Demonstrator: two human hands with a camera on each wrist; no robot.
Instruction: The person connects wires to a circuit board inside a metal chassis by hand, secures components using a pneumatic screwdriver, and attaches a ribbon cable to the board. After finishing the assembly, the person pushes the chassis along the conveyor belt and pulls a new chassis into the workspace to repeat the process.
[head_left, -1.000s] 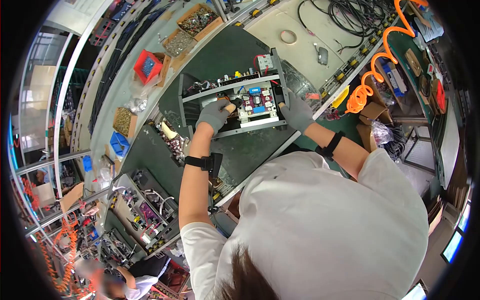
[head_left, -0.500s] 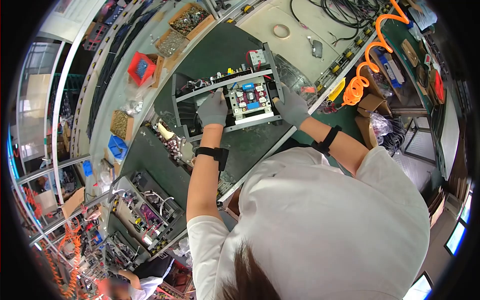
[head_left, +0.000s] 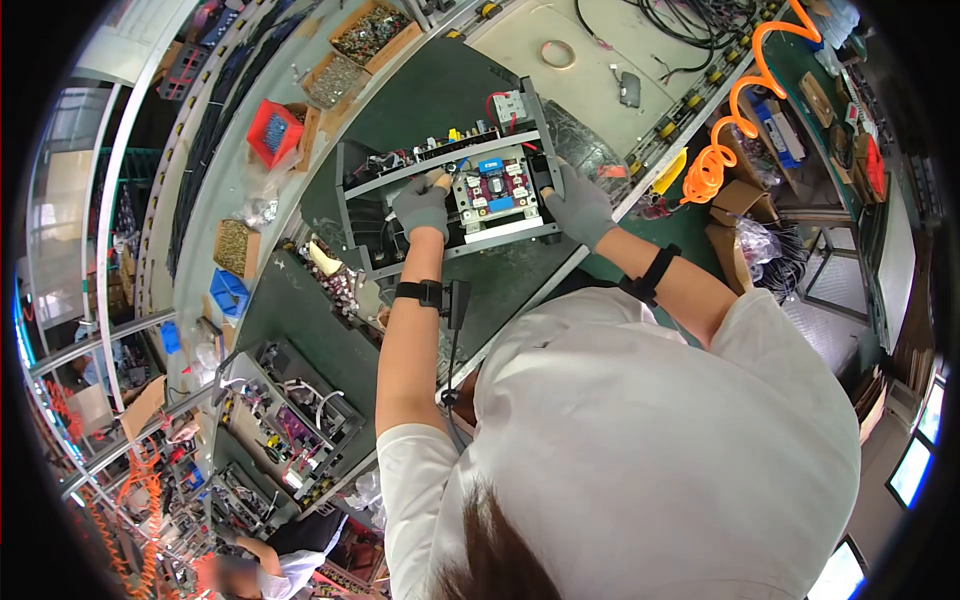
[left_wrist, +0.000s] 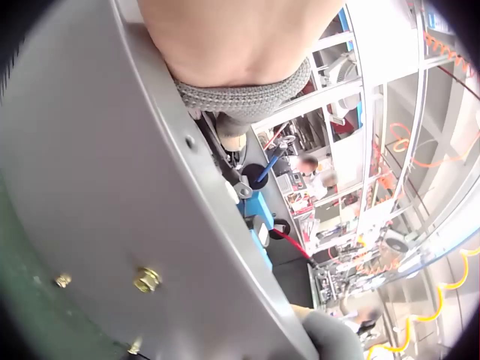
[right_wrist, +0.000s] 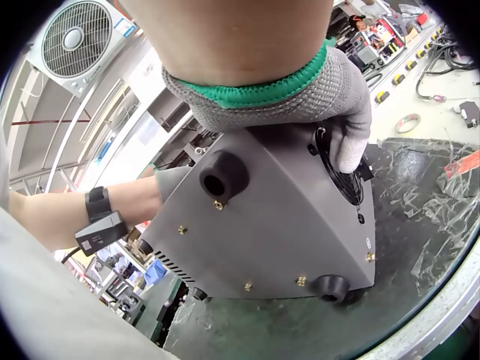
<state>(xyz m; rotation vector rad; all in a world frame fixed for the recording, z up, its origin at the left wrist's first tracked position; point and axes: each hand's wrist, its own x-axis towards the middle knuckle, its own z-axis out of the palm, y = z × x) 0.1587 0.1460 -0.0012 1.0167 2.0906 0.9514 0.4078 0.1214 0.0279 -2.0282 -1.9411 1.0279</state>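
Note:
A grey metal case (head_left: 480,247) stands on its side on the dark green bench. Its underside, with black rubber feet (right_wrist: 330,287) and brass screws (left_wrist: 148,280), faces the body. Inside it sits a circuit board (head_left: 520,187) with blue parts and a white metal strip. My gloved left hand (head_left: 420,207) reaches over the near wall into the case, fingertips at the board's left edge; I cannot tell whether they pinch anything. My gloved right hand (head_left: 585,205) grips the case's right end wall, its fingers beside a bundle of black cable (right_wrist: 341,176).
Boxes of small parts (head_left: 370,35), a red bin (head_left: 272,133) and a blue bin (head_left: 230,292) line the far left. Another opened case (head_left: 290,420) lies to the left. Tape (head_left: 557,54) and cables lie beyond. An orange coiled hose (head_left: 712,172) hangs at the right.
Inside the case, the left fingertips have shifted toward the far rail, near the board's upper left corner. The right hand keeps its grip on the end wall, and the case stays in place.

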